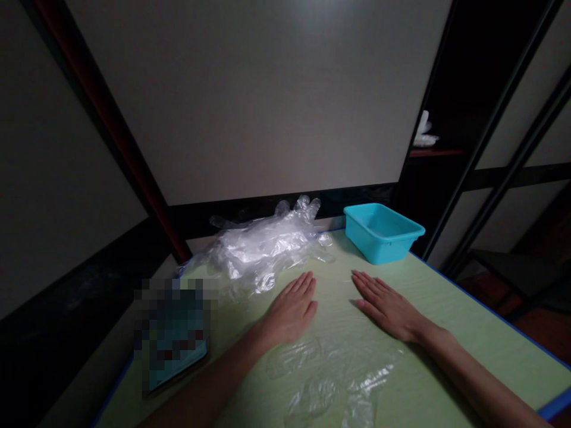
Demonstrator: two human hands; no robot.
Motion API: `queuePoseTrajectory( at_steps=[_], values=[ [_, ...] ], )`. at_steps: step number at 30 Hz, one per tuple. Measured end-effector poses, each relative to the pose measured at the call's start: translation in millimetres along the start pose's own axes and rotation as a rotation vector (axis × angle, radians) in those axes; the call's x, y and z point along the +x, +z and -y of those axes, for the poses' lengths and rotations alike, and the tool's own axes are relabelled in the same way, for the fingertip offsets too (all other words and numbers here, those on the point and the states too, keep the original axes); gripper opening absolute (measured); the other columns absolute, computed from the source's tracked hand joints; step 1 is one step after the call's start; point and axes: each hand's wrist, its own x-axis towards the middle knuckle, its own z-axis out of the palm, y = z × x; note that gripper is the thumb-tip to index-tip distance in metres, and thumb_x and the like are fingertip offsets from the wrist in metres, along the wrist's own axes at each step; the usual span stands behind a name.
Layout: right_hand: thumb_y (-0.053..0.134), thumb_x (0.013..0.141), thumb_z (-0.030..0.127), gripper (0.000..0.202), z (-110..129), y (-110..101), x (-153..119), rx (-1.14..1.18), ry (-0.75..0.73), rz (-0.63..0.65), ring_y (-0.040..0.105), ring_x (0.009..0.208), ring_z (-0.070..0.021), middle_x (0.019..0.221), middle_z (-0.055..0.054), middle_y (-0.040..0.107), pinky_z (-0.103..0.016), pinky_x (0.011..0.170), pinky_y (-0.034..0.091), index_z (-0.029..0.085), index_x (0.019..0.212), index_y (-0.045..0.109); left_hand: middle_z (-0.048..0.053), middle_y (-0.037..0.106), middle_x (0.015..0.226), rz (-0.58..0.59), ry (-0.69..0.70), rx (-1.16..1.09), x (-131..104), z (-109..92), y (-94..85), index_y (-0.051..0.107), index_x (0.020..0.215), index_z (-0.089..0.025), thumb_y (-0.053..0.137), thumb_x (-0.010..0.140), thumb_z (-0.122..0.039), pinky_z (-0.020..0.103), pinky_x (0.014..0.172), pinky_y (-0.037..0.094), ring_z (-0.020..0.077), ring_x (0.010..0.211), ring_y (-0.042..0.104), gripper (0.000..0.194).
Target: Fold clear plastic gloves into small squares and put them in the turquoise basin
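My left hand [292,306] lies palm down on the pale green table [464,333], fingers stretched out and holding nothing. To its right, my right hand [388,303] rests the same way, with the thumb a little apart from the fingers. Between my forearms, nearer to me, a clear thin plastic glove [332,380] is spread on the table. A heap of clear plastic gloves [263,244] sits at the back, just beyond my left hand. The turquoise basin [386,235] stands behind my right hand at the back right.
At the left edge of the table is a blurred-out bluish object [178,339]. Behind the table stand large grey panels [276,101] with dark frames. White items [424,134] sit on a shelf at the right, beside a dark opening.
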Motion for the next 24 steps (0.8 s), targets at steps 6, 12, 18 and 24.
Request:
queuePoseTrajectory(
  at_steps=[6,12,18,24],
  values=[
    [0.016,0.087,0.054,0.063,-13,1,-4,0.019,0.066,-0.012,0.013,0.129,-0.0199,0.141,-0.007,0.014,-0.041,0.105,0.016,0.015,0.137,0.016,0.007,0.024,0.139,0.001,-0.077,-0.169,2,4,-3.1,0.033,0.129,-0.016,0.031,0.085,-0.027,0.033,0.104,0.017,0.0145,0.128,0.019,0.045],
    [0.015,0.087,0.054,0.062,-15,0,-5,0.020,0.082,-0.029,0.014,0.129,-0.0202,0.141,-0.006,0.015,-0.041,0.105,0.017,0.017,0.136,0.018,0.004,0.030,0.137,-0.078,-0.154,-0.350,3,9,-0.9,0.037,0.127,-0.018,0.035,0.083,-0.026,0.033,0.104,0.019,0.0153,0.126,0.027,0.045],
    [0.016,0.087,0.054,0.065,-15,-3,-5,0.048,0.097,-0.028,0.013,0.129,-0.0205,0.141,-0.008,0.014,-0.041,0.104,0.017,0.013,0.136,0.019,0.008,0.032,0.137,-0.128,-0.186,-0.351,4,10,2.0,0.034,0.129,-0.012,0.029,0.085,-0.027,0.032,0.104,0.020,0.0159,0.125,0.029,0.047],
    [0.015,0.087,0.054,0.063,-15,-6,-8,0.066,0.102,-0.010,0.013,0.129,-0.0205,0.141,-0.007,0.014,-0.043,0.105,0.015,0.014,0.136,0.018,0.011,0.030,0.137,-0.115,-0.122,-0.141,3,6,3.4,0.029,0.130,-0.009,0.025,0.086,-0.026,0.034,0.105,0.016,0.0165,0.127,0.023,0.047]
  ],
)
